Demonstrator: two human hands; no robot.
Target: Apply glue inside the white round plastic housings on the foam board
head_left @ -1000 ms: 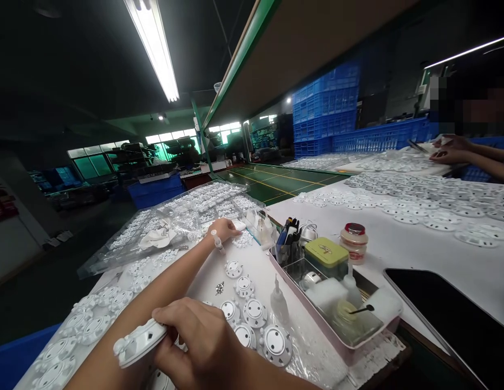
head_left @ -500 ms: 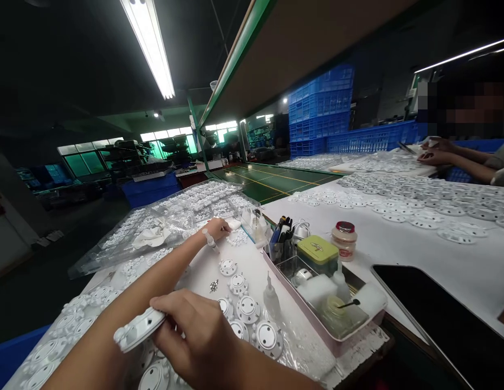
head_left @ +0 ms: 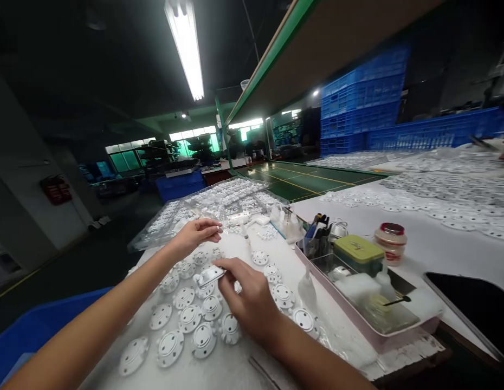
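Obs.: R hand (head_left: 252, 295) had one white disc (head_left: 209, 275) pinched betw. thumb and fingers, tilted, raised over the white table (head_left: 233, 365). L hand (head_left: 195, 235) was up just beyond it, apart from the disc; thumb and fingertips drawn tog. A pale speck showed at those tips, too small to ID, so whether L gripped a part could not be told.

Loc.: held disc was approx. mid-view, above the other discs (head_left: 203, 338), which lay in uneven rows, dotted faces mostly up. Small white bits (head_left: 268, 233) lay loose past the hands. Dropper bottle (head_left: 307, 292) stood upright beside the pink tray (head_left: 398, 340), touched by neither hand.

Step (judged): two-handed work on a single disc, R presenting it, L poised near its far edge.

Next move req. (judged): R to keep a steady pinch and level the disc; L to close the gap w/o knocking the discs below. Risk: slip at the thin rim, est. moderate.
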